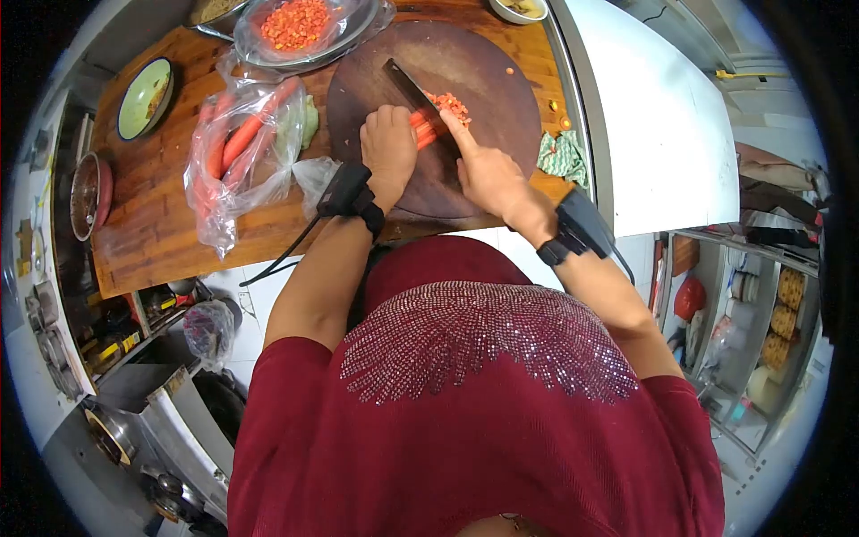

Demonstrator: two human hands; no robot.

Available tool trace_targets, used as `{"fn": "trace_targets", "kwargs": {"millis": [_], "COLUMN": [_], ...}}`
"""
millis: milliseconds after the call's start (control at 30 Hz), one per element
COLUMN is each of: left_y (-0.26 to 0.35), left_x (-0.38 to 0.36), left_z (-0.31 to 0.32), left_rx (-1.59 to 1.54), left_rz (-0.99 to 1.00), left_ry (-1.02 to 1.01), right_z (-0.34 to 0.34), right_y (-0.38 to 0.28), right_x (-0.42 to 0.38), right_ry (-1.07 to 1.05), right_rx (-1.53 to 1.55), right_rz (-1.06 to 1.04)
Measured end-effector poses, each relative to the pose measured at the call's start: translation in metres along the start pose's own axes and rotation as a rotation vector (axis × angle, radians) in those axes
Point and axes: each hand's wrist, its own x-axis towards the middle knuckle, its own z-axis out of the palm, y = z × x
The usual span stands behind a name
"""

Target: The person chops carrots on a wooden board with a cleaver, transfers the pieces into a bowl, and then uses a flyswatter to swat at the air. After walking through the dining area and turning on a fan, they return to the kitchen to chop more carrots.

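A round wooden cutting board (376, 67) lies on the table, with a small heap of diced carrot (455, 107) near its middle. My left hand (389, 148) is closed over a bundle of carrot strips (426, 130), its fingertips close to the blade. In my right hand (490, 174) is a kitchen knife (410, 87), index finger stretched along the blade's top. The blade lies across the strips, between them and the dice. The knife's handle is hidden in the palm.
Left of the board, a clear plastic bag (237, 192) holds whole carrots (246, 134). Behind it a metal tray (353, 36) carries bagged diced carrot (295, 24). A green bowl (134, 103) stands far left. A checked cloth (564, 159) lies at the board's right, beside a white surface (662, 116).
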Motion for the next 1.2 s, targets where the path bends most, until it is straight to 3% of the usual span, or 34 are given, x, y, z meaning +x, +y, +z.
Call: {"fn": "trace_targets", "kwargs": {"millis": [67,100,267,367,533,600,667,800,900,933,1000,1100,1200], "left_y": [0.0,0.0,-0.001,-0.002,-0.001,0.0,-0.002,-0.003,-0.001,0.0,0.0,-0.002,-0.001], "left_x": [0.0,-0.003,-0.002,-0.001,-0.002,-0.001,-0.001,-0.001,-0.001,-0.001,-0.002,-0.002,-0.001], "left_z": [-0.001,-0.001,-0.001,-0.001,-0.003,-0.002,0.0,0.0,-0.001,-0.002,-0.002,-0.002,-0.003], "left_rx": [0.004,0.0,-0.027,0.013,-0.031,-0.014,0.011,0.016,0.009,-0.006,-0.021,-0.003,-0.023], "left_rz": [0.005,0.012,0.026,0.037,0.023,0.014,0.049,0.042,0.041,0.017,-0.011,-0.025,-0.025], "left_ry": [0.001,-0.009,0.05,0.03,-0.009,-0.014,0.074,0.042,0.034,0.009,-0.02,-0.029,-0.052], "right_z": [-0.014,-0.02,-0.042,0.004,-0.025,-0.05,-0.023,0.002,-0.011,-0.021,-0.036,0.006,0.0], "right_y": [-0.004,0.0,-0.015,-0.004,0.0,-0.02,-0.012,-0.012,0.003,-0.004,-0.023,-0.02,-0.012], "right_x": [0.003,0.007,0.007,0.004,0.012,0.011,0.008,0.004,0.017,0.015,0.008,0.002,0.007], "right_ry": [-0.051,-0.003,-0.153,0.003,0.023,-0.197,-0.093,-0.04,0.042,0.046,-0.158,0.002,0.008], "right_rx": [-0.004,0.01,0.099,-0.008,0.053,0.175,0.134,0.044,0.039,0.039,0.197,0.028,0.032], "right_rz": [0.027,-0.115,-0.046,-0.024,-0.158,0.011,-0.072,0.059,-0.187,-0.186,0.015,0.007,-0.019]}}
